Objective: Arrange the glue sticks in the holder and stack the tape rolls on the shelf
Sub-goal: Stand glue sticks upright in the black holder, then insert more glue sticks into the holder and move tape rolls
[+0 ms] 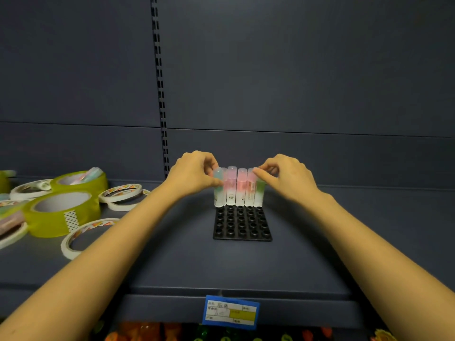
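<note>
Dark grey panels backed the shelf (172,254) where I worked. A black holder (242,225) sat at its centre, with five glue sticks (240,188) upright in the far row. I had the left hand (194,175) pinching the teal-capped stick (218,193) at the left end and the right hand (288,178) pinching the green stick (259,196) at the right end. Tape rolls (61,212) lay loose well to the left.

1. Dark blue-grey back panel (295,70), upright behind the shelf's (320,254) rear edge; one horizontal seam crosses it.
2. Slotted upright (160,94), black slots in a vertical row, left of centre in the panel.
3. Blue-bordered label (231,312) on the shelf's front edge, centre; white fields, yellow patch, writing illegible.
4. Blurred orange, green and red items (147,331) below the front edge; kind unclear.
</note>
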The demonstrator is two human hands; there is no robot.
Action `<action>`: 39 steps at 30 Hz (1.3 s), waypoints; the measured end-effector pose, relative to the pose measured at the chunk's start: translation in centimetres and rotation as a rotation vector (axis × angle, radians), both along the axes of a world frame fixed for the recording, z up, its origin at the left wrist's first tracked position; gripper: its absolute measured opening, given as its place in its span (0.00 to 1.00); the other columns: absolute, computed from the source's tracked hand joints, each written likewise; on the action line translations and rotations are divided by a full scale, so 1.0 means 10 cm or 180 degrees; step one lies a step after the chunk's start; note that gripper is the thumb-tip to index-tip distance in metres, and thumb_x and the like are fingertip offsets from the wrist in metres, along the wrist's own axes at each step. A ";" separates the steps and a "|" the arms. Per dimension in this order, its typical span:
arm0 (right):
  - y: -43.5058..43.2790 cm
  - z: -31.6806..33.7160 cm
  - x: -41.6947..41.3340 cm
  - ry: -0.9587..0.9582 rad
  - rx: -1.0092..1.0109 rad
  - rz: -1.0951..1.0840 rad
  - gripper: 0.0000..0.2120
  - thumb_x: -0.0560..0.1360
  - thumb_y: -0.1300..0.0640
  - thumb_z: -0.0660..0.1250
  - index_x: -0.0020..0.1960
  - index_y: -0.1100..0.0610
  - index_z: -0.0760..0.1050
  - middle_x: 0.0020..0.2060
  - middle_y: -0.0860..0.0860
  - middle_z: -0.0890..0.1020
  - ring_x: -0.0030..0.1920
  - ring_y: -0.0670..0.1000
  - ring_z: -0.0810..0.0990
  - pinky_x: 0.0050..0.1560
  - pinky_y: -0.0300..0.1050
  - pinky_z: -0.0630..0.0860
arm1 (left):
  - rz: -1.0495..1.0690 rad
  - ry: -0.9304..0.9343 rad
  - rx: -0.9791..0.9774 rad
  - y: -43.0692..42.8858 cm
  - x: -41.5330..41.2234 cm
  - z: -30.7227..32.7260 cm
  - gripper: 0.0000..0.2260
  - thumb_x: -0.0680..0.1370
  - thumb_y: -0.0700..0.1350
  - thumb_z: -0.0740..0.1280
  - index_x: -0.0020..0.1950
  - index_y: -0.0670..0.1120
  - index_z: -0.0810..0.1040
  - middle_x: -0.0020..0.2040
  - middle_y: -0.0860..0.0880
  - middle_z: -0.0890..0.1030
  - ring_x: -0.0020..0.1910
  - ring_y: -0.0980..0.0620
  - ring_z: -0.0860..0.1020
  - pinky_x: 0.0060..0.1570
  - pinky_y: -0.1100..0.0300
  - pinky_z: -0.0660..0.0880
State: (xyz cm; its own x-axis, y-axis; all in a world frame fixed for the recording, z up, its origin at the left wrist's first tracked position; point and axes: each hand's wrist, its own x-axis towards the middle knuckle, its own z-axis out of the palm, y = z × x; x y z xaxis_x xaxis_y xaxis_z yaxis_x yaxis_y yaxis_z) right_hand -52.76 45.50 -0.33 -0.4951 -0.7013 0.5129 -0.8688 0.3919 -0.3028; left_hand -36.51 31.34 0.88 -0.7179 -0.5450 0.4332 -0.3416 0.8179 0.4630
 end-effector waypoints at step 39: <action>-1.00 0.03 1.78 0.0139 0.1472 0.0765 0.18 0.78 0.39 0.57 0.39 0.51 0.74 0.45 0.54 0.78 0.50 0.57 0.77 0.45 0.45 0.69 | 0.2105 -0.0883 -0.0956 -0.92 1.97 0.06 0.16 0.79 0.54 0.59 0.52 0.44 0.78 0.52 0.42 0.81 0.51 0.41 0.78 0.46 0.53 0.73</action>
State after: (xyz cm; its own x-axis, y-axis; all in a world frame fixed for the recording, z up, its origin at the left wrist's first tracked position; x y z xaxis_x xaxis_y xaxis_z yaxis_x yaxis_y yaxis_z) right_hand -34.98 35.48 -0.02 -0.2775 -0.9506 0.1394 -0.9586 0.2641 -0.1068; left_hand -16.78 22.19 1.50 -0.3881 -0.7855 0.4821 -0.8733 0.4806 0.0799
